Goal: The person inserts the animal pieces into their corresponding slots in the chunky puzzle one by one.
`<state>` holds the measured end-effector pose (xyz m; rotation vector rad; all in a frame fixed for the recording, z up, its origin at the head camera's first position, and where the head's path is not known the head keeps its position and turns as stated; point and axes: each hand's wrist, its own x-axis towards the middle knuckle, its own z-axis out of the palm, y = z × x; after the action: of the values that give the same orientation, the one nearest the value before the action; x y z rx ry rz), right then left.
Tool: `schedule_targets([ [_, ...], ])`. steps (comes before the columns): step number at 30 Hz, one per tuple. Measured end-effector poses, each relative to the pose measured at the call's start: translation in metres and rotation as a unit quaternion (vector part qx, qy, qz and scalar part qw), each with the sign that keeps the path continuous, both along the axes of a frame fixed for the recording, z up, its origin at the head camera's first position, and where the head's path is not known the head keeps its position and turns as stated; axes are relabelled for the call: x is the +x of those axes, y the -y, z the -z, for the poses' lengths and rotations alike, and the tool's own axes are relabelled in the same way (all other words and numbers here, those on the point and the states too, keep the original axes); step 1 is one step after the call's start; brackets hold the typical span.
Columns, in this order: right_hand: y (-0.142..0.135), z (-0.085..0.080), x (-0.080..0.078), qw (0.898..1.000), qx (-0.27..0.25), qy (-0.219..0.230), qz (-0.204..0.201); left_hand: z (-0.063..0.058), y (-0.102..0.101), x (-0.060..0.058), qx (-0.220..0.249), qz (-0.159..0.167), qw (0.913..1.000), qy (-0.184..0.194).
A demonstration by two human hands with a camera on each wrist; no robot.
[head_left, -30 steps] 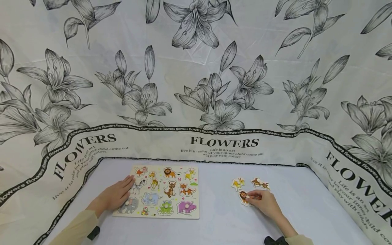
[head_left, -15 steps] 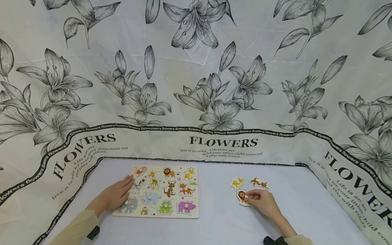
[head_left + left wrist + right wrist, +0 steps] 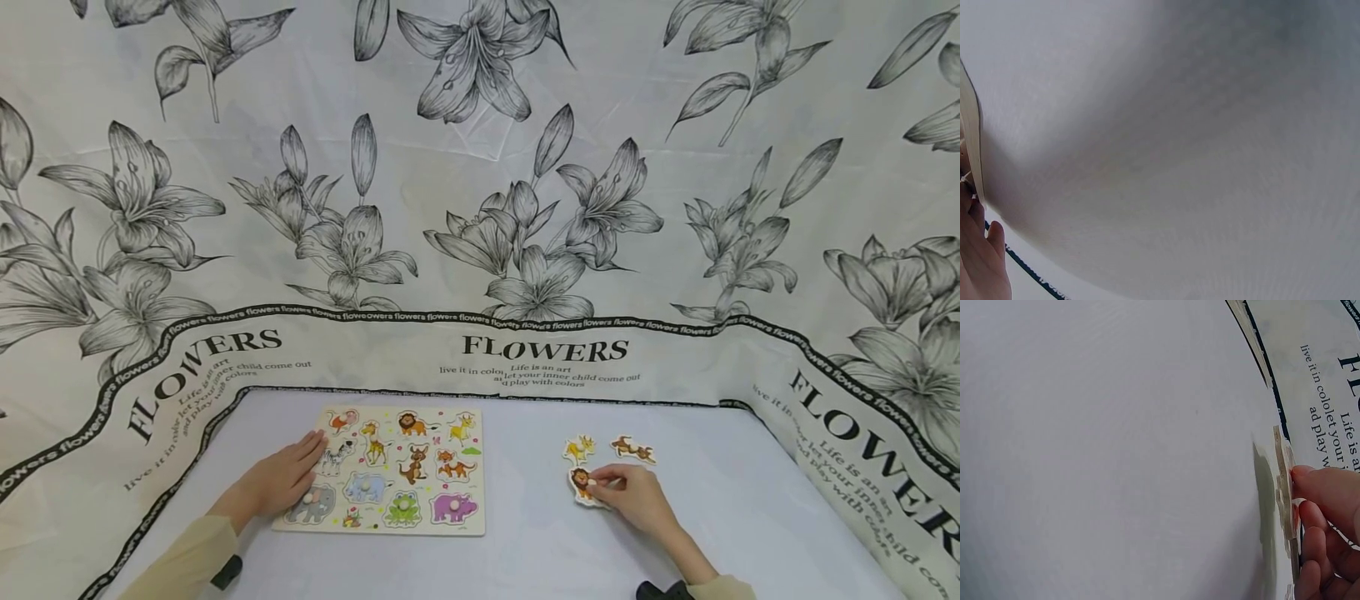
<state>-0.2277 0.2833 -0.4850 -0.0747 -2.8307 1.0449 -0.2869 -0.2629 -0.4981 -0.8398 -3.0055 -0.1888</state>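
A lion puzzle piece (image 3: 580,485) is pinched between the thumb and fingers of my right hand (image 3: 633,497). In the right wrist view the piece (image 3: 1283,481) stands nearly edge-on, with a shadow beside it. Just behind it lie a yellow horned-animal piece (image 3: 578,450) and a brown kangaroo piece (image 3: 633,450), which is turned on its side. My left hand (image 3: 277,482) rests, fingers extended, on the left edge of the wooden animal puzzle board (image 3: 425,493). Knobbed elephant (image 3: 311,504), frog (image 3: 402,507) and purple hippo (image 3: 453,507) pieces sit in the board's front row.
The white tabletop (image 3: 525,492) separates the board from the loose pieces. A flower-printed cloth (image 3: 480,250) rises behind and at both sides, edged at the table by a dark band. Lion (image 3: 412,423) and kangaroo (image 3: 412,464) pictures show on the board.
My right hand has shifted slightly left with the lion piece, which sits a little further left relative to the yellow piece. The left hand stays on the board.
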Motion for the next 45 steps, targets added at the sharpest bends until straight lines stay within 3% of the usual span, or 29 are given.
schedule_targets([
  [16, 0.026, -0.004, -0.004, 0.999, -0.025, -0.014, -0.04, -0.001, -0.001, 0.002, 0.001, -0.006, 0.9999, 0.009],
  [45, 0.075, -0.002, -0.027, 0.995, -0.037, -0.03, -0.092, -0.008, -0.004, 0.005, -0.003, -0.005, 1.0, 0.006],
])
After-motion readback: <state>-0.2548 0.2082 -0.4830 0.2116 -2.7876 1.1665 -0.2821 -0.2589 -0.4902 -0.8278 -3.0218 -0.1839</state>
